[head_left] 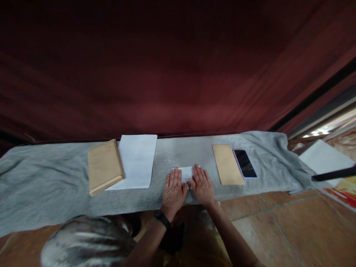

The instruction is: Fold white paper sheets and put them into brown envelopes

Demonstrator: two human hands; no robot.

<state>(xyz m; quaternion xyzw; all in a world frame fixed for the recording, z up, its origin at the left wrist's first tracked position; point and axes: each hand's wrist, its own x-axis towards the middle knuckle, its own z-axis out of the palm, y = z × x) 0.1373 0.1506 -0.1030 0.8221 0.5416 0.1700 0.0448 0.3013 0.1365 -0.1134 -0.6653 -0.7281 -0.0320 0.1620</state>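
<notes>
Both hands lie flat on a small piece of white paper (186, 173), which looks folded, on the grey cloth. My left hand (174, 189) covers the paper's left part, its fingers stretched away from me; a dark band circles that wrist. On the right part rests my right hand (202, 184), fingers also extended and its thumb toward the middle. Between the hands a strip of white paper shows; the rest is hidden beneath them. A single brown envelope (228, 165) lies to the right of my right hand.
Left of my hands are a stack of white sheets (139, 159) and a pile of brown envelopes (104, 167) overlapping it. A phone (245, 164) lies beside the single envelope. Grey cloth (50, 181) covers the narrow surface, with a dark red curtain (167, 74) behind it.
</notes>
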